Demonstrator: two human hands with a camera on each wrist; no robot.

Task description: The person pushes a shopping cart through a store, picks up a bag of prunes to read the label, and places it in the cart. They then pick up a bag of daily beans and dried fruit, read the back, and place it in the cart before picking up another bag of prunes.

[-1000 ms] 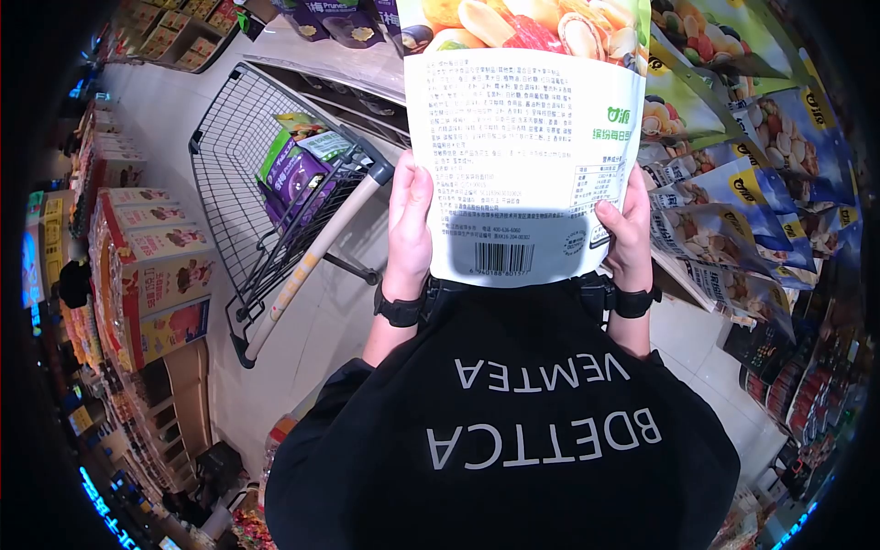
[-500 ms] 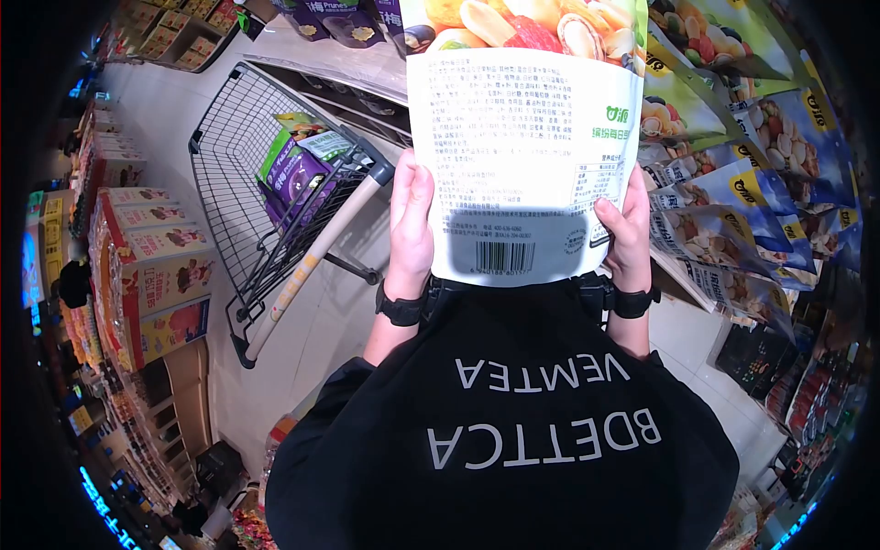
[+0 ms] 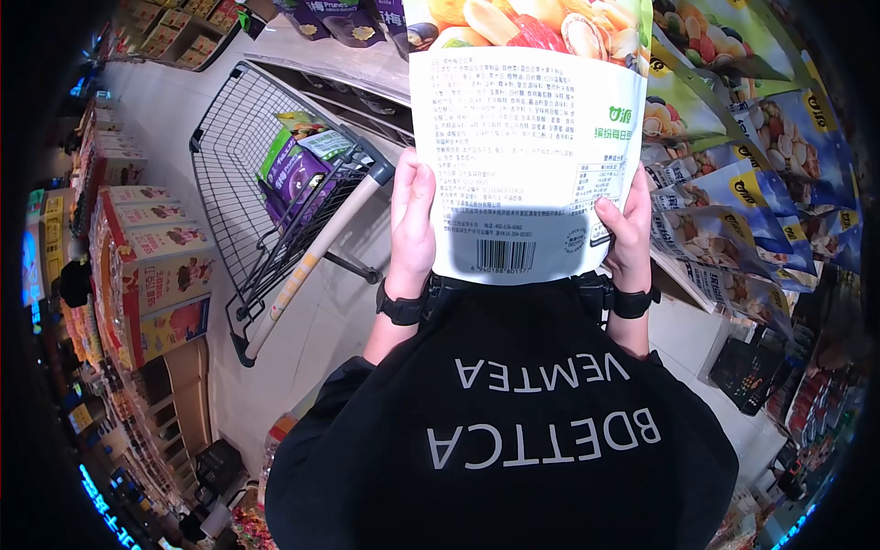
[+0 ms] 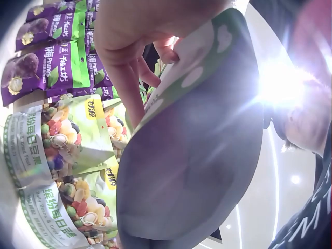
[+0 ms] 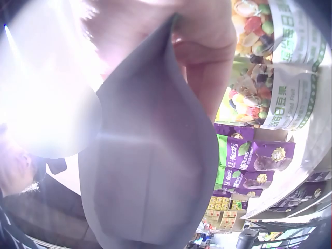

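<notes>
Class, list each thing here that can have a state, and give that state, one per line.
snack pouch, held upright, back label facing the person.
left hand, gripping the pouch's left edge.
right hand, gripping its right edge.
shopping cart, loaded with purple packets.

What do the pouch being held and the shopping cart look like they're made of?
The pouch is likely flexible plastic film with a glossy printed face: it bulges softly at its base, where the left hand and right hand grip it. The cart basket looks like dark-coated metal wire, an open grid. The cart handle is a smooth beige bar, probably plastic, though that is unsure.
</notes>
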